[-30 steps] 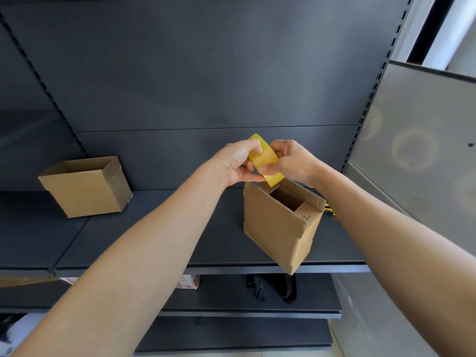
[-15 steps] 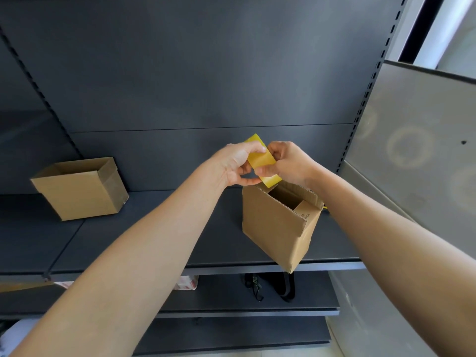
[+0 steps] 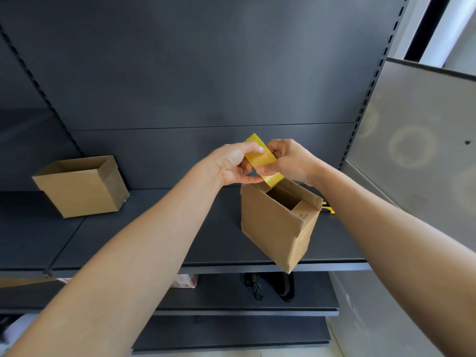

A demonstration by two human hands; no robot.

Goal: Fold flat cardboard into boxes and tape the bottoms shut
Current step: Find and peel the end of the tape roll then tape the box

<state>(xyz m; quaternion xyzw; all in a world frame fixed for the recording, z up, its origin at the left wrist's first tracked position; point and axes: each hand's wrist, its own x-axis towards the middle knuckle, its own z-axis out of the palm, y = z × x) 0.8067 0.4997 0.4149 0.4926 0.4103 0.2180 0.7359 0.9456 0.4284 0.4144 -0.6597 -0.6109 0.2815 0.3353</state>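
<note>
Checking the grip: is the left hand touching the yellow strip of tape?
Touching. The head view shows the left hand pinching the yellow strip of tape: forefinger tip on its face, thumb under its lower end.

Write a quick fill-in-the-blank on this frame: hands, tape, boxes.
1. The left hand and right hand both pinch a tape strip whose colour is ____.
2. The dark shelf carries ____ cardboard boxes.
3. The open-topped box sits to the ____ of the box under the hands.
Missing words: yellow; two; left.
</note>
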